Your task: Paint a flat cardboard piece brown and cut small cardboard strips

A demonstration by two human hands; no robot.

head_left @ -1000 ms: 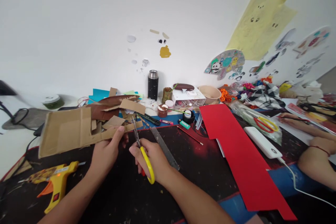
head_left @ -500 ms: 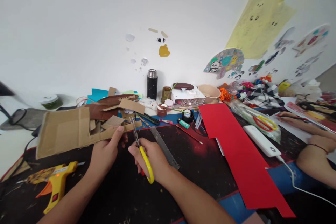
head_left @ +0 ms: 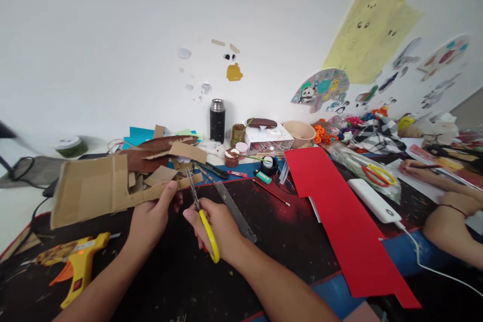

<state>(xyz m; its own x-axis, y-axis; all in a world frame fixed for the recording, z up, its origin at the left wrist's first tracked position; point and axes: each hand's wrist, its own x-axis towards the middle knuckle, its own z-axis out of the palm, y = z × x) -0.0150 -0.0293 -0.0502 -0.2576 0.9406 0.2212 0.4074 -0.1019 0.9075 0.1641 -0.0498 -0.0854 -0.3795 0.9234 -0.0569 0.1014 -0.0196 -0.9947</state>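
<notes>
Pinched between the thumb and fingers of my left hand [head_left: 156, 214] is a piece of brown cardboard [head_left: 90, 188], with a wide panel at the left and a narrow strip running right. My right hand [head_left: 215, 226] is closed around the handles of scissors [head_left: 208, 234] with a yellow loop; a bit of red handle shows below my fingers. The slightly parted scissor blades point up and away, at the right end of the strip. I cannot tell whether they bite into the cardboard. A metal ruler [head_left: 236, 211] lies just beyond my right hand.
On the dark mat, a yellow glue gun [head_left: 81, 261] lies at left. Cardboard scraps [head_left: 162, 175] are heaped behind my hands. A black flask [head_left: 217, 123] stands by the wall. Red card [head_left: 339, 226] and a white power strip [head_left: 373, 200] lie at right, near another person's hand [head_left: 458, 204].
The view has shifted very slightly. My hands, the scissors and the cardboard keep nearly the same places relative to each other.
</notes>
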